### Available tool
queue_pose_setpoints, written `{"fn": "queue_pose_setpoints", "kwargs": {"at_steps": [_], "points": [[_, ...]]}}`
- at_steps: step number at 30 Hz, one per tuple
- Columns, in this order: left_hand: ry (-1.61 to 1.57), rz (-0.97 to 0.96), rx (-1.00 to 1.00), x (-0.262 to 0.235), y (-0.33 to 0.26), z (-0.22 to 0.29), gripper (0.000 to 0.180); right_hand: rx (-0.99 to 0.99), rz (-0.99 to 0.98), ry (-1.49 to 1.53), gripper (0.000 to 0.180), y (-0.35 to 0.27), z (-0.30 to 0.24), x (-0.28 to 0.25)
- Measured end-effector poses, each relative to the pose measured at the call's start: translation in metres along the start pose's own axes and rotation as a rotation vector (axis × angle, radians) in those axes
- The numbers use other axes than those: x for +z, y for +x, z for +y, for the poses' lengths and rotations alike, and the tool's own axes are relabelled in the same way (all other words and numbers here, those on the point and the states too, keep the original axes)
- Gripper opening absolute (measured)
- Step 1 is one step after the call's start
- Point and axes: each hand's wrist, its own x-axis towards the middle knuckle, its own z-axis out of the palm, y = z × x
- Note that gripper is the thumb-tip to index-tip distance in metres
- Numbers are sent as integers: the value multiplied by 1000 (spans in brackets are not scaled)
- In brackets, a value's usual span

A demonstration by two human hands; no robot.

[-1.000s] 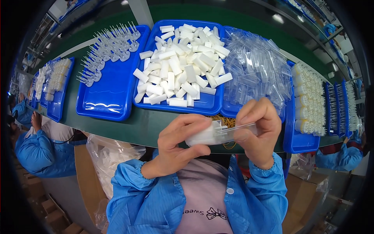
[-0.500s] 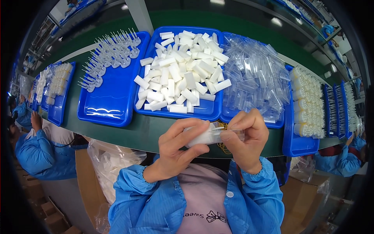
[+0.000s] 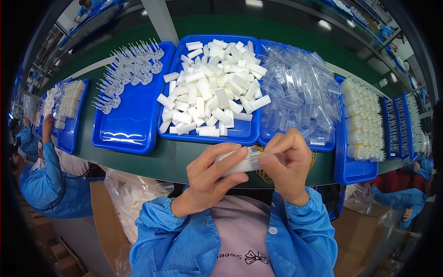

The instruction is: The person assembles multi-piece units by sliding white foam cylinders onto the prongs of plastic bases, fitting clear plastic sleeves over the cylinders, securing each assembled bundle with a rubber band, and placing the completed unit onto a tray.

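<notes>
Bare fingers meet over a white block [image 3: 239,166] in front of the wearer's chest, just off the near edge of the green surface [image 3: 177,159]. The left hand [image 3: 207,173] has its grip closed around the block, fingers across the top and thumb beneath. The block's long axis runs left to right, its right end tipped slightly up and facing the right hand [image 3: 290,164]. That hand's grip is narrow, thumb and fingers pinching a clear plastic piece [image 3: 254,156] that lies roughly in line with the block and meets its right end. The right hand is the nearer of the 2 to that end; how far the clear piece overlaps the block cannot be told behind the fingers.

Just beyond the hands, yellow bands [image 3: 265,178] lie on the surface. Farther out, 3 blue trays stand side by side: a left tray [image 3: 122,122] with stemmed translucent parts [image 3: 131,67] at its far end, a middle tray [image 3: 237,136] heaped with loose white blocks [image 3: 212,92], and a right tray [image 3: 323,146] piled with clear plastic sleeves [image 3: 300,87]. Past them at right, rows of banded white bundles [image 3: 362,120] fill another tray [image 3: 360,173]. At far left, a co-worker in a blue sleeve [image 3: 54,168] reaches toward a tray.
</notes>
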Motion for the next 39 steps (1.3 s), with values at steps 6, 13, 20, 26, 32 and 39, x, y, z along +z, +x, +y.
{"fn": "queue_pose_setpoints", "kwargs": {"at_steps": [6, 13, 20, 26, 32, 39], "points": [[82, -32, 43, 3, 3, -1, 44, 27, -39, -14, 28, -2, -1, -3], [-33, -29, 13, 3, 5, -9, 47, 8, -132, -111, 22, 2, -5, -19], [70, -13, 70, -1, 6, -10, 49, -41, -140, -171, 21, 2, -15, -21], [86, -31, 69, 0, 8, -11, 47, -21, -121, -153, 19, -1, -12, -21], [-249, -52, -235, 6, 13, -7, 56, -4, -96, -100, 17, 2, -6, -26], [-1034, -444, -939, 7, 10, -12, 58, -288, -120, -727, 53, 11, -21, -40]]}}
